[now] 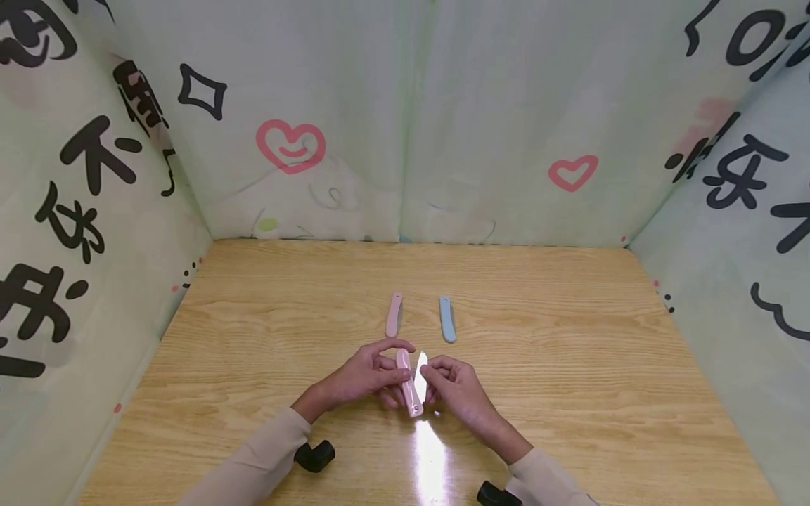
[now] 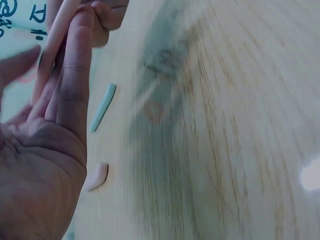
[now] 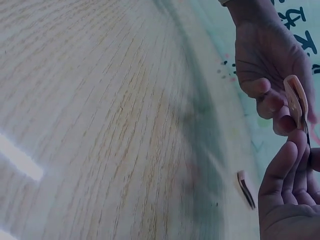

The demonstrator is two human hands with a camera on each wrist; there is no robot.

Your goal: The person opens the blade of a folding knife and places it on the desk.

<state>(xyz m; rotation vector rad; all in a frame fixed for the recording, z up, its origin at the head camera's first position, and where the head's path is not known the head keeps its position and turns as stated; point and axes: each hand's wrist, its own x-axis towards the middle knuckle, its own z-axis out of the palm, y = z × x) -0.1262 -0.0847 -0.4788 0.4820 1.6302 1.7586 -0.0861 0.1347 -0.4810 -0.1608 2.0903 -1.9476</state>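
Note:
A pink folding knife (image 1: 413, 400) is held up over the table, its bright blade (image 1: 420, 379) swung partly out of the handle. My left hand (image 1: 362, 374) grips the handle between thumb and fingers. Thumb and fingers of my right hand (image 1: 460, 391) pinch the blade from the right side. In the right wrist view the pink handle (image 3: 296, 102) sits between both hands, with the blade mostly hidden. Farther back lie a second pink folding knife (image 1: 394, 315) and a light blue one (image 1: 447, 320), both folded.
The wooden table (image 1: 253, 302) meets pale cloth walls (image 1: 481, 105) with drawn hearts and black lettering at the back and sides. A lamp glare (image 1: 430, 457) shines on the tabletop near its front. Black wrist-camera pieces (image 1: 315, 457) stick out by both sleeves.

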